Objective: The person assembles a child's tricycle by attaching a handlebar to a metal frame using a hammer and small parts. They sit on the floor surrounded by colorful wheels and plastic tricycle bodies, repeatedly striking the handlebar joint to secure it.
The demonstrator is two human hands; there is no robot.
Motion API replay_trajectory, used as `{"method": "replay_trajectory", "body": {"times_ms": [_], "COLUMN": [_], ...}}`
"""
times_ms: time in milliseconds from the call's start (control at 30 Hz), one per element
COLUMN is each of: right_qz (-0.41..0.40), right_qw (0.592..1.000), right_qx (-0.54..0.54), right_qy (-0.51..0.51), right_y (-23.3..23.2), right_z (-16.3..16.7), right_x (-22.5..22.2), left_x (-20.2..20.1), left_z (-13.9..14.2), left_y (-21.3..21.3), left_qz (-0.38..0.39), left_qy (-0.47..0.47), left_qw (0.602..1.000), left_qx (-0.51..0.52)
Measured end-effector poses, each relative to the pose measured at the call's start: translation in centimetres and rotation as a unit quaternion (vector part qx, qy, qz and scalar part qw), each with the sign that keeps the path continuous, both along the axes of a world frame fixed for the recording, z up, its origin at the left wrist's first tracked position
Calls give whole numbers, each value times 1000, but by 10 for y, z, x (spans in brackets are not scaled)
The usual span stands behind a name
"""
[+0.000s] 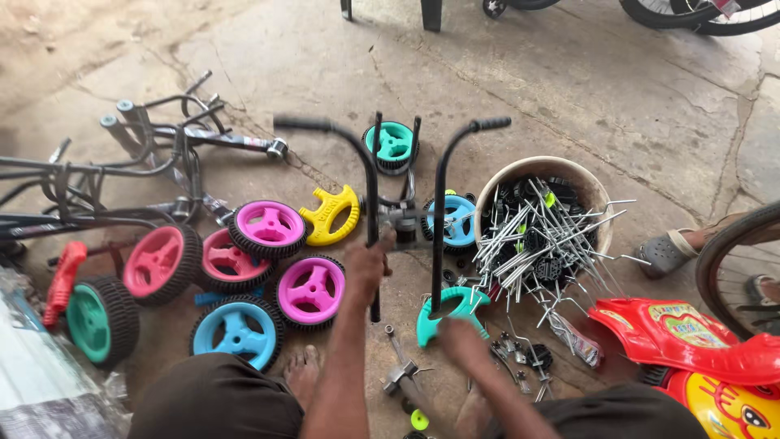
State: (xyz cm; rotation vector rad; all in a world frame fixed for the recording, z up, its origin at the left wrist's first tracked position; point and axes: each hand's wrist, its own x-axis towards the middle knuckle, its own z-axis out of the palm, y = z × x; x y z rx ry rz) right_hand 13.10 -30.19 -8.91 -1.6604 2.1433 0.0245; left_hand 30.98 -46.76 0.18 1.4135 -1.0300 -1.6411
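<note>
I sit on a concrete floor with a black toy-tricycle handlebar and fork upright in front of me. My left hand grips its left bar low down. My right hand rests on a teal plastic piece at the foot of the right bar. A teal wheel sits in the fork beyond, and a blue wheel lies beside it. A yellow plastic piece lies to the left.
Several small pink, blue and teal wheels lie at left by black metal frames. A white bucket of metal rods stands at right. A red and yellow toy body, a sandalled foot and a bicycle tyre are at far right.
</note>
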Motion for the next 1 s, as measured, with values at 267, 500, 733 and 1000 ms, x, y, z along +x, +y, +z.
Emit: {"method": "replay_trajectory", "body": {"times_ms": [267,500,733,1000], "right_qz": [-308,-290,-330,-321], "right_qw": [701,643,645,677], "right_qx": [-118,-114,-145,-104], "right_qy": [-632,-700,-674,-654], "right_y": [-28,-27,-40,-56], "right_z": [155,153,142,151], "right_x": [-17,-13,-9,-6], "left_x": [9,1,-10,-18], "left_z": [104,68,-24,-25], "left_y": [-13,1,-10,2], "left_qz": [-36,13,69,68], "left_qy": [176,183,318,130], "left_qw": [983,983,943,961], "left_qx": [39,11,-72,-235]}}
